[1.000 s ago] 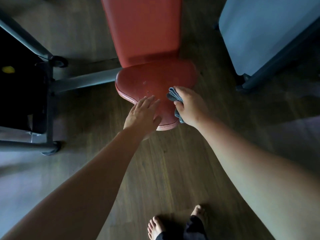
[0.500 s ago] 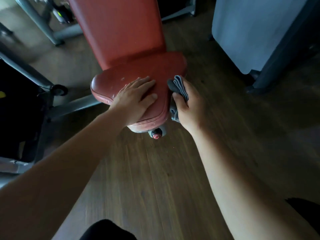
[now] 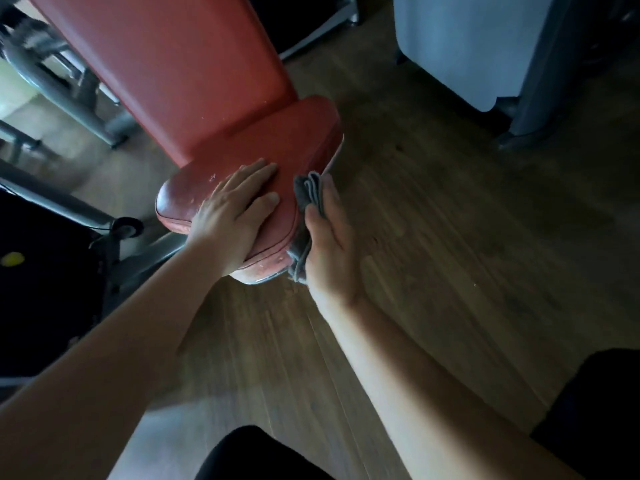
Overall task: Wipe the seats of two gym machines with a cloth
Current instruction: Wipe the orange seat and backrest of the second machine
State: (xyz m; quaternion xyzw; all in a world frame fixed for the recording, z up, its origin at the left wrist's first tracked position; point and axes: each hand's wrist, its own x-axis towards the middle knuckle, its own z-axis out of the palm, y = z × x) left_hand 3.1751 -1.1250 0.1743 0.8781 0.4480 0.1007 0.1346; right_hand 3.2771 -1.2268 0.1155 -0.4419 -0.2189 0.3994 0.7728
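A red padded seat [image 3: 291, 143] of a gym machine sits mid-frame, with its red backrest [image 3: 180, 64] rising behind it. My left hand [image 3: 235, 213] rests flat on the near part of the seat, fingers straight. My right hand [image 3: 332, 244] presses a folded grey cloth [image 3: 306, 195] against the seat's right side edge, thumb over the cloth. Most of the cloth is hidden between my palm and the seat.
Grey steel frame tubes [image 3: 62, 91] of the machine stand at the left, above a black block [image 3: 41, 271] with a yellow spot. A pale blue-grey panel [image 3: 464, 43] on a dark post stands at the upper right. Wooden floor [image 3: 467, 237] stretches to the right. My dark-clothed knees show at the bottom.
My view has come closer to the seat. My left hand slid further onto the seat top, and my right hand moved the cloth from the front to the right side edge.
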